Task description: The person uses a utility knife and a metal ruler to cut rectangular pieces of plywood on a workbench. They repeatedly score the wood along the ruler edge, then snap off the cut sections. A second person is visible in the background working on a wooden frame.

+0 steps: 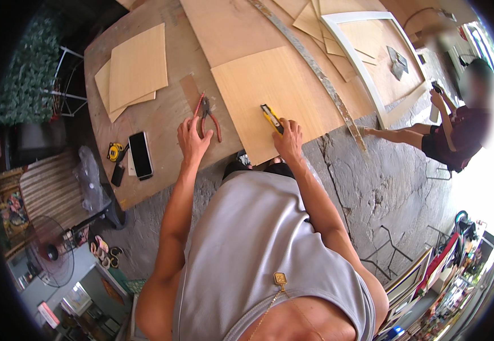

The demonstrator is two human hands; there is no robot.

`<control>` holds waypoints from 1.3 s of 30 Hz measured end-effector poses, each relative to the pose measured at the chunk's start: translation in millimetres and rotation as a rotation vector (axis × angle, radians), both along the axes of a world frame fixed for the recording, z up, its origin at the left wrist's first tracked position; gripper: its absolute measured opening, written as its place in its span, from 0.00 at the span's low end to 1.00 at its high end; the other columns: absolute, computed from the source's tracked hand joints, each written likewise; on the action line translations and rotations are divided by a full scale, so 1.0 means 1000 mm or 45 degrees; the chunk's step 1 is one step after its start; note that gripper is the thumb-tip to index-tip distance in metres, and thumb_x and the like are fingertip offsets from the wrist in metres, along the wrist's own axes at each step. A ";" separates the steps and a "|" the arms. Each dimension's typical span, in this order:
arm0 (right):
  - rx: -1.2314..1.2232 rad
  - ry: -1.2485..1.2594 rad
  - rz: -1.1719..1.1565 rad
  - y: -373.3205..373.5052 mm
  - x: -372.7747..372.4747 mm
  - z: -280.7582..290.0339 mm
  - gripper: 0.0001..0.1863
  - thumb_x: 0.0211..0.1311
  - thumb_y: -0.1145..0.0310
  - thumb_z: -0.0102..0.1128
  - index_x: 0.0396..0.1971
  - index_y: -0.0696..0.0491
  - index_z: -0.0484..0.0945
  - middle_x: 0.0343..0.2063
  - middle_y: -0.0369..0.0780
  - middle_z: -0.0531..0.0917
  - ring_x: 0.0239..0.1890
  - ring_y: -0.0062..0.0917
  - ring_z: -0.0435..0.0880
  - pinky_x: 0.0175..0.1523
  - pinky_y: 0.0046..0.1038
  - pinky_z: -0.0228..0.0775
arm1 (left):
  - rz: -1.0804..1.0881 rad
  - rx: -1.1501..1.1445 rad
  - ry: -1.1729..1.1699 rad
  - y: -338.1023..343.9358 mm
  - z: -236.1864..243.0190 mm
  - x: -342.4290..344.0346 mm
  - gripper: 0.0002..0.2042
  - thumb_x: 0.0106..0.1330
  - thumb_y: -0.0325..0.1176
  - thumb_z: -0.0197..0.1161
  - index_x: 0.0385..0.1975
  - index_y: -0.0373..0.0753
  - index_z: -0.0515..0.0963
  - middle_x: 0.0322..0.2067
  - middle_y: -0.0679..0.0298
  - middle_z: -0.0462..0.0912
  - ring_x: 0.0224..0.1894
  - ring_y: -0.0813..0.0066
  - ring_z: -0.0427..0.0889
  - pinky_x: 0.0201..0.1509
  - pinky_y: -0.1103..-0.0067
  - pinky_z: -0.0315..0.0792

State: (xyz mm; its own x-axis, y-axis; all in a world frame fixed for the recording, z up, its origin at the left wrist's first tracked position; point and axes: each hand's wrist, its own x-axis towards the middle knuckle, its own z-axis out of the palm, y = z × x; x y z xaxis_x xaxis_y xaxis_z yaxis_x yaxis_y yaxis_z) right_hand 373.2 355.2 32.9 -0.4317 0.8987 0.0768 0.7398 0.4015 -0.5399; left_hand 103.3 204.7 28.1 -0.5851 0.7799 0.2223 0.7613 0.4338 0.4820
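Note:
My right hand [288,139] grips a yellow utility knife [271,117], its blade end lying on a square pale wood panel [269,94] near the panel's front edge. My left hand [192,139] rests with fingers spread on the brown board [162,119], just below a pair of red-handled pliers [208,113]. The pliers lie beside the panel's left edge. The left hand holds nothing.
A phone [140,153], a yellow tape measure [115,151] and a small dark object lie at the board's left front. Stacked pale panels [133,68] sit far left. A long metal ruler [321,77] and white frame [360,68] lie right. A person [457,131] sits on the stone floor.

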 end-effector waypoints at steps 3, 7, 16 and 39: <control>-0.013 -0.007 0.048 0.000 0.004 0.003 0.28 0.48 0.71 0.64 0.54 0.50 0.72 0.47 0.45 0.75 0.52 0.41 0.72 0.56 0.42 0.64 | -0.023 0.063 0.018 0.010 -0.006 0.014 0.31 0.48 0.41 0.74 0.54 0.39 0.75 0.55 0.50 0.71 0.59 0.47 0.67 0.63 0.58 0.61; -0.067 0.021 0.112 0.010 0.010 0.000 0.28 0.48 0.72 0.63 0.54 0.51 0.72 0.45 0.46 0.75 0.50 0.43 0.74 0.54 0.43 0.67 | -0.101 0.066 0.015 0.021 -0.007 0.050 0.31 0.49 0.43 0.73 0.54 0.38 0.74 0.58 0.49 0.68 0.61 0.46 0.64 0.65 0.56 0.59; -0.278 0.293 0.157 0.044 0.053 -0.007 0.32 0.54 0.73 0.63 0.61 0.53 0.66 0.45 0.51 0.73 0.50 0.48 0.72 0.57 0.41 0.66 | -0.289 -0.015 -0.062 0.057 0.003 0.127 0.31 0.52 0.45 0.71 0.54 0.36 0.74 0.58 0.46 0.66 0.61 0.45 0.63 0.65 0.54 0.58; 0.357 0.070 0.003 0.257 0.199 -0.039 0.29 0.43 0.62 0.65 0.51 0.50 0.75 0.42 0.45 0.77 0.49 0.41 0.74 0.54 0.42 0.66 | -0.045 0.001 0.191 0.161 -0.051 0.165 0.34 0.61 0.55 0.58 0.60 0.34 0.69 0.64 0.41 0.61 0.68 0.41 0.56 0.72 0.49 0.46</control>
State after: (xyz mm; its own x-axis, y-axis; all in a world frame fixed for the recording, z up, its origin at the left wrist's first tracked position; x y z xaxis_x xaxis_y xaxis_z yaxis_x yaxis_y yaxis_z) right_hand 572.3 612.2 -6.3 -0.4220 0.8381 0.3457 0.7115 0.5425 -0.4466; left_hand 267.8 366.1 -23.1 -0.5177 0.7990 0.3060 0.8395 0.4053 0.3619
